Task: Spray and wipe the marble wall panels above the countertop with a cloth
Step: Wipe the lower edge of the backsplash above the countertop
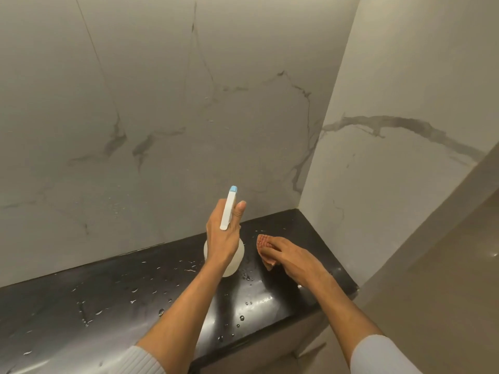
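Left hand (222, 238) fingers wrapped round translucent white spray bottle (226, 261) aimed at grey-veined marble wall (162, 117); right hand (290, 253) fingers curled on pink checked cloth (264, 245) on wet black countertop (108, 292)

Whitish top here: left sleeve (140, 360), bottom left of frame, has a ribbed cuff; right sleeve (378, 354), bottom right, looks smooth.
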